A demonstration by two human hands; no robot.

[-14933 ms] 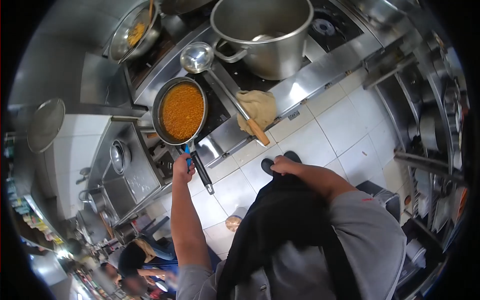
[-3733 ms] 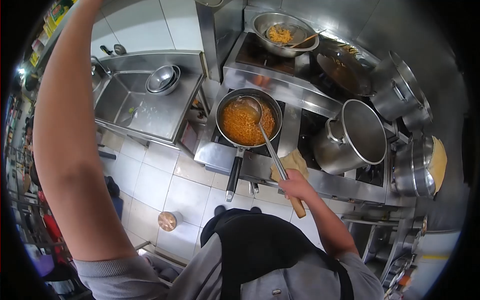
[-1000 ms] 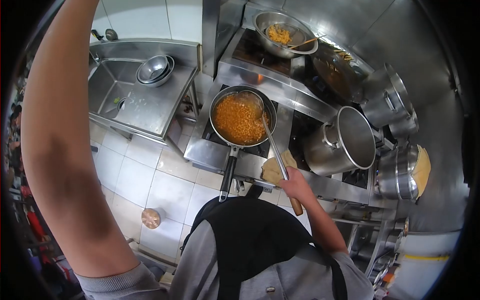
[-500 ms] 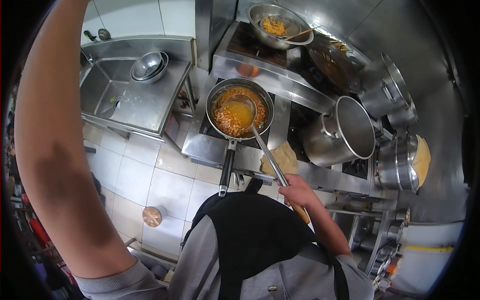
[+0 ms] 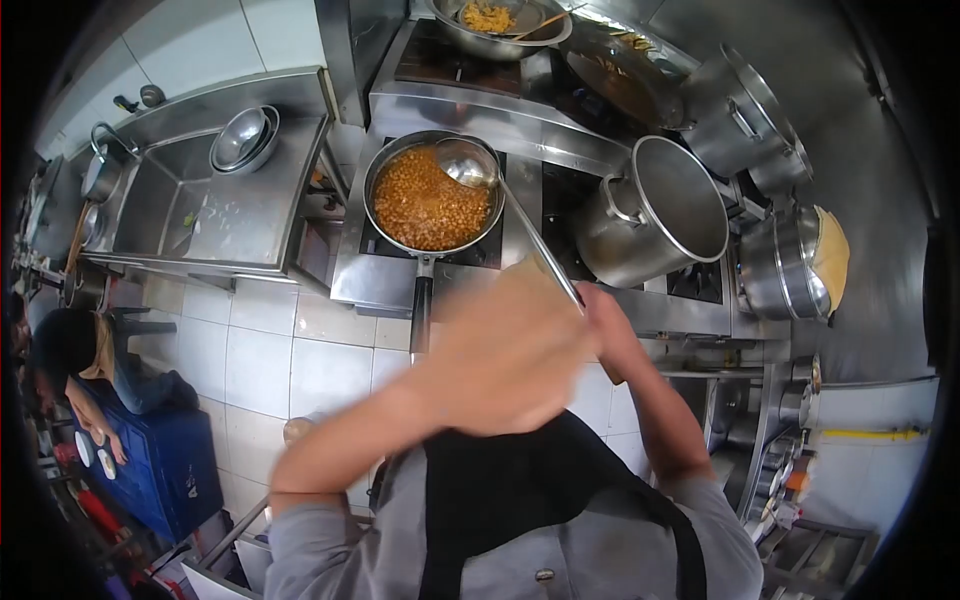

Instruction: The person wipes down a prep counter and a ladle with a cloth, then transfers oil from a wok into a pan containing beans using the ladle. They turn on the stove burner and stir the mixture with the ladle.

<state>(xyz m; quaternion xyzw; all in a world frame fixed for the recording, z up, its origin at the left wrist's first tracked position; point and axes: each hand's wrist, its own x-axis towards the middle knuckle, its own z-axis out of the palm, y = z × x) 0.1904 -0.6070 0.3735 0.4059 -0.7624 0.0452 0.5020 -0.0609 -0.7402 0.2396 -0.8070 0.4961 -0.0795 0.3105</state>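
A frying pan [image 5: 432,205] of beans in reddish-brown sauce sits on the stove, its black handle [image 5: 423,305] toward me. My right hand [image 5: 606,322] grips the long handle of a steel ladle [image 5: 468,163]. The ladle's bowl rests at the pan's upper right, over the beans. My left hand [image 5: 512,350] is smeared by motion in front of the stove's edge, just left of my right hand. Its fingers cannot be made out. It covers the spot around the beige cloth, which is hidden or blends with the hand.
A tall steel pot [image 5: 655,215] stands right of the pan, with more pots [image 5: 735,120] behind it. A wide bowl [image 5: 500,40] is at the back. At left are a sink [image 5: 160,205] with nested bowls [image 5: 243,140] and a person [image 5: 110,380] beside a blue crate [image 5: 165,465].
My left arm has swung from the far left down to the stove's front edge. The ladle's bowl, earlier holding broth mid-pan, has shifted to the pan's upper right. The camera view has shifted.
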